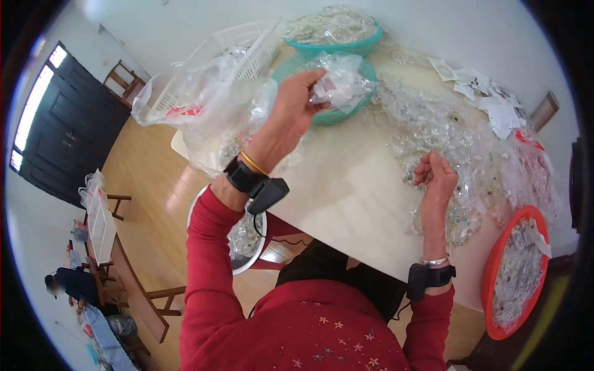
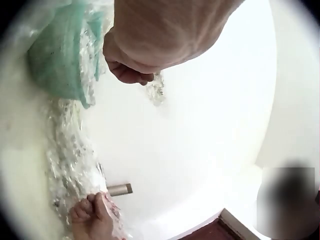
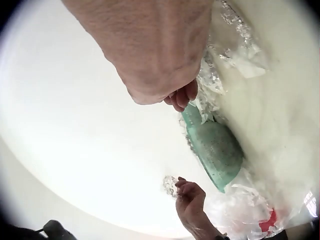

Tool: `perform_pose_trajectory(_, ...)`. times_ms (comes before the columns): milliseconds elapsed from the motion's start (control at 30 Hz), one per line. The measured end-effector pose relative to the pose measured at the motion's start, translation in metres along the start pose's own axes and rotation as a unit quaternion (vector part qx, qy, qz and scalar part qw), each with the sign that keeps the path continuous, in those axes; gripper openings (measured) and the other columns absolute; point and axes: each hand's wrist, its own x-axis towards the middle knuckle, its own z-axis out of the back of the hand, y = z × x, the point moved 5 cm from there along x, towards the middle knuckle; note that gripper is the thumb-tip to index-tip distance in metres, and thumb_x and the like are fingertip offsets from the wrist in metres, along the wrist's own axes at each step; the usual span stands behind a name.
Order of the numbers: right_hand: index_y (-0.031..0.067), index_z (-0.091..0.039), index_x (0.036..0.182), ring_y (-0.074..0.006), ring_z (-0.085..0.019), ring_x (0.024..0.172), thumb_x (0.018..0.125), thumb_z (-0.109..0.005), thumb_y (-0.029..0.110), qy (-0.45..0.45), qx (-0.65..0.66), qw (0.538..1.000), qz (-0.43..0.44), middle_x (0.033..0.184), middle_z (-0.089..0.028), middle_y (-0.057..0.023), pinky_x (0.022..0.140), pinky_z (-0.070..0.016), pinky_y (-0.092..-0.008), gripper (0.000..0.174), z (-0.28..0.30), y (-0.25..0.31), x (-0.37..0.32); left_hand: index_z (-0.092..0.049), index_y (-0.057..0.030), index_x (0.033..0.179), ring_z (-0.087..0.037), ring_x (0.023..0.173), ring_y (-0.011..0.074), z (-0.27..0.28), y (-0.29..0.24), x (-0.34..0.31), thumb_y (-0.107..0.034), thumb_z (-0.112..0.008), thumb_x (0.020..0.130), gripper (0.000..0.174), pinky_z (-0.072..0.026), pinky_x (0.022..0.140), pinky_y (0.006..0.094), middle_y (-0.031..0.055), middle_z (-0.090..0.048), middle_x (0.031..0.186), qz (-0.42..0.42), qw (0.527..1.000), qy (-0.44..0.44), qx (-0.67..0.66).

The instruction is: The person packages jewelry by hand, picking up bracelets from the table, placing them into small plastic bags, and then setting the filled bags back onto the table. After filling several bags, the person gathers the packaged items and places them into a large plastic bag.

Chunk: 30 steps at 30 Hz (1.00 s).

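Note:
My left hand (image 1: 294, 111) grips a small bundle of clear plastic packets (image 1: 341, 86) and holds it up over a green plastic basket (image 1: 337, 116). In the right wrist view the same bundle (image 3: 170, 185) stands out past the left fingertips. My right hand (image 1: 438, 176) is over the near side of a spread heap of clear packets (image 1: 427, 117). Its fingers are loosely curled, and nothing shows between them. Small beaded or jewellery-like pieces (image 1: 461, 226) show in the packets beside that wrist.
Behind, a second green basket (image 1: 365, 48) is full of packets. White crate (image 1: 257, 37) and plastic bags (image 1: 204, 123) lie left. A red basket (image 1: 495, 297) of packets stands at the right edge, near a pinkish bag (image 1: 526, 167). A person (image 1: 77, 284) sits across the room.

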Motion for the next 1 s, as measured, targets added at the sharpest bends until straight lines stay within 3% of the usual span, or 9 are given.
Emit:
perform_pose_trajectory(167, 0.0007, -0.059, 0.076, -0.0099, -0.047, 0.047, 0.088, -0.056, 0.026, 0.001, 0.000, 1.000, 0.000, 0.059, -0.057, -0.0044, 0.045, -0.0373, -0.0225, 0.028, -0.001, 0.002, -0.005, -0.058, -0.0052, 0.092, -0.054, 0.071, 0.0146, 0.025, -0.010, 0.036, -0.018, -0.050, 0.089, 0.015, -0.0447, 0.058, 0.0297, 0.0037, -0.058, 0.082, -0.074, 0.995, -0.016, -0.067)
perform_pose_trajectory(367, 0.0021, -0.058, 0.076, -0.0098, -0.047, 0.046, 0.088, -0.056, 0.026, -0.001, -0.014, 1.000, -0.002, 0.058, -0.056, -0.0039, 0.044, -0.0370, -0.0224, 0.027, -0.002, 0.001, -0.002, -0.058, -0.0049, 0.093, -0.057, 0.076, 0.0160, 0.000, 0.006, 0.020, -0.012, -0.049, 0.089, 0.012, -0.0485, 0.061, 0.0308, 0.0055, -0.059, 0.087, 0.050, 0.998, 0.037, 0.026)
perform_pose_trajectory(533, 0.0022, -0.059, 0.076, -0.0101, -0.048, 0.047, 0.088, -0.056, 0.025, 0.006, -0.007, 1.000, -0.009, 0.059, -0.056, -0.0042, 0.044, -0.0372, -0.0225, 0.026, -0.001, -0.001, -0.001, -0.058, -0.0050, 0.093, -0.058, 0.076, 0.0164, -0.026, 0.007, 0.040, -0.008, -0.046, 0.089, 0.013, -0.0491, 0.066, 0.0305, 0.0064, -0.060, 0.088, 0.063, 0.991, 0.066, 0.101)
perform_pose_trajectory(633, 0.0021, -0.059, 0.076, -0.0101, -0.048, 0.047, 0.088, -0.056, 0.025, 0.004, -0.009, 1.000, -0.020, 0.059, -0.057, -0.0043, 0.045, -0.0375, -0.0226, 0.026, -0.001, -0.003, -0.004, -0.059, 0.0007, 0.088, -0.059, 0.075, 0.0165, -0.042, -0.050, 0.098, -0.007, -0.053, 0.083, 0.011, -0.0495, 0.068, 0.0311, 0.0069, -0.060, 0.077, -0.173, 0.968, 0.111, -0.142)
perform_pose_trajectory(800, 0.0019, -0.060, 0.078, -0.0100, -0.048, 0.048, 0.088, -0.056, 0.025, -0.004, -0.014, 1.000, -0.024, 0.060, -0.057, -0.0040, 0.045, -0.0382, -0.0227, 0.026, -0.002, -0.001, -0.004, -0.056, 0.0046, 0.103, -0.062, 0.081, 0.0207, -0.095, 0.006, 0.074, -0.013, -0.060, 0.080, 0.029, -0.0482, 0.078, 0.0298, 0.0119, -0.063, 0.092, -0.121, 0.943, 0.293, 0.097)
perform_pose_trajectory(833, 0.0017, -0.060, 0.078, -0.0099, -0.048, 0.048, 0.088, -0.056, 0.026, 0.003, -0.016, 1.000, -0.020, 0.060, -0.057, -0.0039, 0.045, -0.0384, -0.0227, 0.026, -0.003, 0.000, -0.004, -0.055, 0.0034, 0.107, -0.063, 0.079, 0.0228, -0.104, 0.036, 0.059, -0.014, -0.063, 0.079, 0.034, -0.0484, 0.078, 0.0315, 0.0143, -0.063, 0.093, -0.100, 0.924, 0.320, 0.186)
perform_pose_trajectory(900, 0.0016, -0.060, 0.078, -0.0099, -0.048, 0.048, 0.088, -0.056, 0.026, -0.001, -0.016, 1.000, -0.020, 0.060, -0.057, -0.0040, 0.045, -0.0385, -0.0228, 0.026, -0.002, -0.001, -0.005, -0.051, -0.0017, 0.117, -0.061, 0.082, 0.0278, -0.118, 0.090, 0.046, -0.017, -0.066, 0.075, 0.047, -0.0478, 0.080, 0.0355, 0.0179, -0.061, 0.097, -0.279, 0.751, 0.317, 0.507)
perform_pose_trajectory(967, 0.0013, -0.060, 0.078, -0.0099, -0.048, 0.048, 0.088, -0.056, 0.026, -0.005, -0.018, 1.000, -0.015, 0.060, -0.057, -0.0042, 0.045, -0.0388, -0.0231, 0.027, -0.002, 0.000, -0.005, -0.049, -0.0080, 0.122, -0.058, 0.087, 0.0315, -0.122, 0.128, 0.026, -0.017, -0.065, 0.072, 0.053, -0.0465, 0.081, 0.0378, 0.0209, -0.057, 0.100, -0.421, 0.622, 0.220, 0.622)
perform_pose_trajectory(1000, 0.0013, -0.060, 0.078, -0.0099, -0.048, 0.048, 0.088, -0.056, 0.026, -0.003, -0.018, 1.000, -0.014, 0.060, -0.057, -0.0042, 0.045, -0.0388, -0.0231, 0.027, -0.003, 0.001, -0.004, -0.049, -0.0080, 0.122, -0.058, 0.087, 0.0315, -0.123, 0.125, 0.023, -0.017, -0.065, 0.072, 0.053, -0.0465, 0.081, 0.0378, 0.0209, -0.057, 0.100, -0.422, 0.622, 0.218, 0.623)
